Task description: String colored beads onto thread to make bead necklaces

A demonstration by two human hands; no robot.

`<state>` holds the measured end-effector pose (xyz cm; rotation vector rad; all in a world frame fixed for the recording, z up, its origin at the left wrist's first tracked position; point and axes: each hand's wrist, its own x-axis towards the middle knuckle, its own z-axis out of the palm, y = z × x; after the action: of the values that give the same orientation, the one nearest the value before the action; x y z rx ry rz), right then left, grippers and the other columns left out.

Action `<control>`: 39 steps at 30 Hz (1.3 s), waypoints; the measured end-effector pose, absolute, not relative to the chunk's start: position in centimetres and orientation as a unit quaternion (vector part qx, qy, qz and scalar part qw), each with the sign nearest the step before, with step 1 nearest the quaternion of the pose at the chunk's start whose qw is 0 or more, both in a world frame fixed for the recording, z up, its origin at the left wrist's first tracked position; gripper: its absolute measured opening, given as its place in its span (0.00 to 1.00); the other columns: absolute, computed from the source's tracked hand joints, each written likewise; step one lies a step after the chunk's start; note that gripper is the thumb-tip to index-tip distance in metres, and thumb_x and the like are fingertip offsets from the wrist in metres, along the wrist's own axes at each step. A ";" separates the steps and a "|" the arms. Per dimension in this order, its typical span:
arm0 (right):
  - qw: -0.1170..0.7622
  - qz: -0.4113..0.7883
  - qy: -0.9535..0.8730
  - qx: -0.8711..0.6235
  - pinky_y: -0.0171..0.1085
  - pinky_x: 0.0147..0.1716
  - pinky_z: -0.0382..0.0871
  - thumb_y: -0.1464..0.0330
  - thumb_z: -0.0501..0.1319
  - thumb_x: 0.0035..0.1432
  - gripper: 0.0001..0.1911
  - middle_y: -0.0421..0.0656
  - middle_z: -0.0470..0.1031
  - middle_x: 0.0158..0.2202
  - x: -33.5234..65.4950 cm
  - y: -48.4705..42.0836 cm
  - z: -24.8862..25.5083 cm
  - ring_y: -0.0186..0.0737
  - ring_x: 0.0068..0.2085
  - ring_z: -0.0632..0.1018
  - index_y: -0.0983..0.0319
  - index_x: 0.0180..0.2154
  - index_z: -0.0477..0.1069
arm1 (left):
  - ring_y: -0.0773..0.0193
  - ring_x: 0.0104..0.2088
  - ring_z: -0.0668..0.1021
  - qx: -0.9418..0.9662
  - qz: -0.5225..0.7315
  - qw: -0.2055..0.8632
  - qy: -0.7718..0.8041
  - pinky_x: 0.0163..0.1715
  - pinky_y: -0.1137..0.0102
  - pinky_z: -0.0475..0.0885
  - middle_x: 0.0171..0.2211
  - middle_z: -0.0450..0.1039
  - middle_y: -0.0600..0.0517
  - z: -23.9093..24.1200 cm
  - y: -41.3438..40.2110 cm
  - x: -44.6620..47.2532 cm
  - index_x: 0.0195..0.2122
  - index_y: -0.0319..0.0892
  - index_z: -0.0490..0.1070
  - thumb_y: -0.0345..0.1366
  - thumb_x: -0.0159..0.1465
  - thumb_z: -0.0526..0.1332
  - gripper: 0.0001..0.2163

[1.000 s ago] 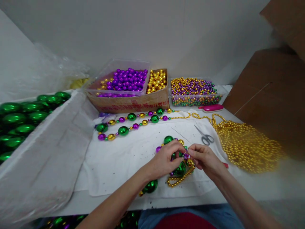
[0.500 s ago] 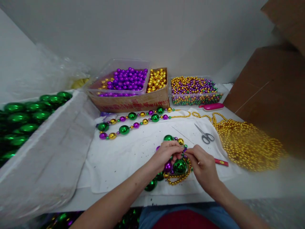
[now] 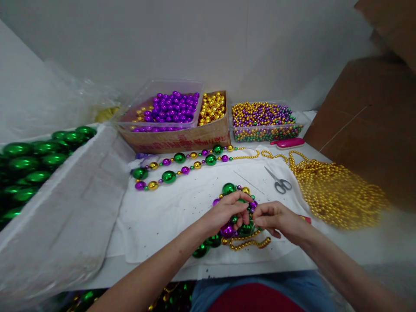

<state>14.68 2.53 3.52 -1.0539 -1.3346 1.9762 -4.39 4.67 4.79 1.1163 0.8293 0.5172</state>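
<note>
My left hand (image 3: 225, 211) and my right hand (image 3: 276, 218) meet over a bunched bead necklace (image 3: 234, 232) of green, purple and gold beads on a white cloth (image 3: 169, 212). Both hands have their fingers pinched together on the necklace near its small beads. A large green bead (image 3: 229, 188) and a gold chain section (image 3: 250, 243) of the same necklace poke out around the hands. A second, finished necklace (image 3: 182, 164) lies stretched out behind them.
At the back stand a tub of purple beads (image 3: 172, 108), a cardboard box of gold beads (image 3: 212, 108) and a tub of small mixed beads (image 3: 264, 121). Scissors (image 3: 279, 184) and a gold strand pile (image 3: 331, 190) lie right. Green beads (image 3: 29, 160) fill a box on the left.
My right hand has dropped lower and nearer, staying pinched against my left. The bunched necklace shifted slightly, with the gold chain now trailing to the right below my hands.
</note>
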 end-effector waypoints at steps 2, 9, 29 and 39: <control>0.268 0.793 -0.402 -0.370 0.27 0.12 0.45 0.64 0.67 0.45 0.11 0.33 0.61 0.17 15.0 2.8 3.2 0.24 0.15 0.56 0.64 0.26 0.70 | 0.72 0.21 0.69 0.549 0.235 0.722 0.348 0.20 0.76 0.62 0.25 0.70 0.53 5.0 4.5 -4.5 0.43 0.41 0.65 0.37 0.60 0.57 0.11; 0.318 0.804 -0.333 -0.377 0.26 0.13 0.47 0.62 0.69 0.39 0.16 0.33 0.61 0.16 14.4 2.9 2.2 0.24 0.15 0.58 0.64 0.26 0.68 | 0.66 0.32 0.72 0.732 0.302 0.479 0.380 0.34 0.70 0.66 0.30 0.72 0.52 5.2 3.3 -3.9 0.40 0.42 0.74 0.35 0.57 0.62 0.09; 0.252 0.427 -0.713 -0.497 0.31 0.23 0.62 0.75 0.58 0.52 0.07 0.36 0.71 0.19 14.7 1.9 4.8 0.34 0.23 0.74 0.60 0.26 0.73 | 0.72 0.19 0.65 0.652 0.127 0.630 0.402 0.20 0.75 0.59 0.20 0.67 0.56 6.1 4.4 -4.8 0.26 0.40 0.68 0.38 0.58 0.59 0.07; 0.264 0.007 -0.848 -0.459 0.36 0.25 0.52 0.71 0.54 0.63 0.11 0.39 0.67 0.24 14.4 -0.4 6.4 0.37 0.26 0.69 0.61 0.27 0.65 | 0.75 0.18 0.67 0.384 0.204 0.815 0.384 0.18 0.77 0.62 0.25 0.74 0.50 6.1 4.1 -4.6 0.26 0.38 0.64 0.37 0.51 0.67 0.12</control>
<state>14.38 -0.41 6.38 -1.2418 -2.2933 0.0184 -4.58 4.15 6.05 0.8186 0.8195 0.4348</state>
